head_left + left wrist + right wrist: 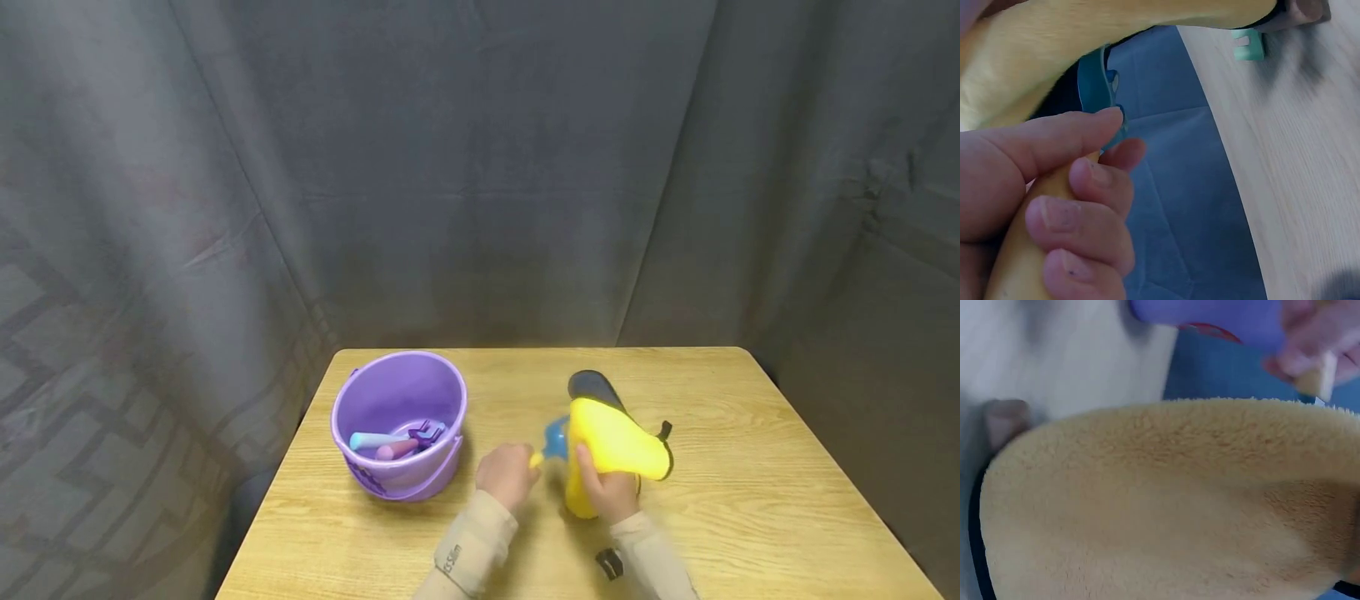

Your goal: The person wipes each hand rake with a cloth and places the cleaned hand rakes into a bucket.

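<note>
In the head view my left hand (508,477) grips the yellow handle of a toy sand tool (556,438). Its blue head reaches the cloth and is partly hidden, so its exact kind is unclear. The left wrist view shows fingers curled around the handle (1019,250), with the thumb along it toward the blue head (1094,81). My right hand (617,493) grips a fluffy yellow cloth (611,437) with a grey side and dark edging, bunched over the tool's head. This cloth (1147,487) fills much of the right wrist view, where the right hand's fingers are mostly hidden.
A purple bucket (401,379) stands on the left of the wooden table (720,533), holding toy tools with light blue and pink handles. Beside my right sleeve is a small dark object (609,563). The left wrist view shows a light green piece (1249,50). Grey curtains hang behind.
</note>
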`<state>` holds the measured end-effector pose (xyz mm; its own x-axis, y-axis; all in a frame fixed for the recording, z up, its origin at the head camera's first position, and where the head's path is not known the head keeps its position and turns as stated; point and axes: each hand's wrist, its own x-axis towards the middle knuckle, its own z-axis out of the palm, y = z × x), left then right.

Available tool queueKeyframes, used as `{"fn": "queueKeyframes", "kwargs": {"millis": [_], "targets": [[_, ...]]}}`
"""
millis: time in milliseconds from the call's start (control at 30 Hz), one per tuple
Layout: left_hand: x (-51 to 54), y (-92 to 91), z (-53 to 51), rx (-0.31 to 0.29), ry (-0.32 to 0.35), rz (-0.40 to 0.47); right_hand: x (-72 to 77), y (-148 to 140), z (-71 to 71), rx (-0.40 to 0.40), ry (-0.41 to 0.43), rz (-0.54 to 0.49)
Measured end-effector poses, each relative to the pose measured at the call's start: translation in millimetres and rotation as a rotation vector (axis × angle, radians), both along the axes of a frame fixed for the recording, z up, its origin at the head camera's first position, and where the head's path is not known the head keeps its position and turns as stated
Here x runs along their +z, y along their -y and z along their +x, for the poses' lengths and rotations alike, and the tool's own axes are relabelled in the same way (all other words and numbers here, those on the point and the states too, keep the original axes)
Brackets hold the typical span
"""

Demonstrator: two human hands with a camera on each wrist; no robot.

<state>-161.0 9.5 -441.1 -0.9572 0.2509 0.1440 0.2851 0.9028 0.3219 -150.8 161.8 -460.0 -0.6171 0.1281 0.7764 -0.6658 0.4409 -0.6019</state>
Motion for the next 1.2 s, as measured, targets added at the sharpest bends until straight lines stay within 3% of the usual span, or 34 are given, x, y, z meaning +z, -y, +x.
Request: {"fn": "queueKeyframes", "kwargs": {"millis": [100, 200, 367, 567, 833, 1033, 1200], "targets": [[0.7, 0.4, 0.5, -0.004, -0.012, 0.0, -8.0, 4.5, 2.5, -0.034, 0.166, 0.178], [0.5, 0.9, 1.2, -0.01, -0.031, 0.006, -13.7, 7.2, 1.8, -0.041, 0.264, 0.311], [-2.1, 0.0, 0.7, -0.013, -0.077, -0.008, -18.2, 9.7, -2.7, -0.087, 0.23, 0.43], [-3.4, -1.0, 4.5, -0.01, -0.111, -0.02, -15.6, 11.4, -2.4, -0.154, 0.253, 0.473], [-3.7, -0.5, 6.0, -0.019, -0.162, -0.014, -19.5, 1.8, -5.2, -0.246, 0.159, 0.606], [-2.3, -0.1, 8.3, -0.023, -0.152, -0.047, -18.9, -9.6, -5.4, -0.299, 0.222, 0.649], [-3.3, -2.1, 8.7, -0.027, -0.152, -0.042, -18.2, -16.8, -7.7, -0.333, 0.201, 0.73]]}}
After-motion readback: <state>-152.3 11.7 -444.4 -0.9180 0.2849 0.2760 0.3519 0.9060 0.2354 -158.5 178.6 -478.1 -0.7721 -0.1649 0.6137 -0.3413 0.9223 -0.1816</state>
